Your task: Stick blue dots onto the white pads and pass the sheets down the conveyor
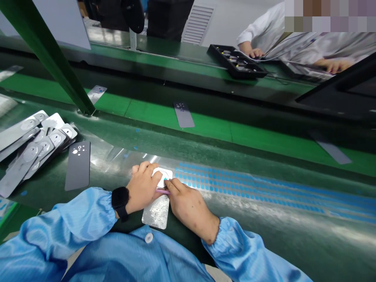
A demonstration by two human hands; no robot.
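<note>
In front of me lies a shiny silver phone back panel (155, 213) with a white upper part. My left hand (142, 190), wearing a black watch, is closed on the panel's left edge, thumb across its top. My right hand (188, 203) is pinched, its fingertips pressing beside a small teal-blue dot (165, 179) on the white area. A thin pink stick (163, 191) crosses the panel between the hands and runs into the right fingers; its ends are hidden. Right of the hands, clear strips with rows of blue dot stickers (217, 178) lie along the bench.
At left sits a pile of silver panels (38, 147), beside a dark grey panel (78, 166). Beyond the bench edge, a green conveyor belt (147, 113) carries another grey panel (184, 114). A green post (53, 58) rises at left. Across, a person's hands are near a black tray (235, 62).
</note>
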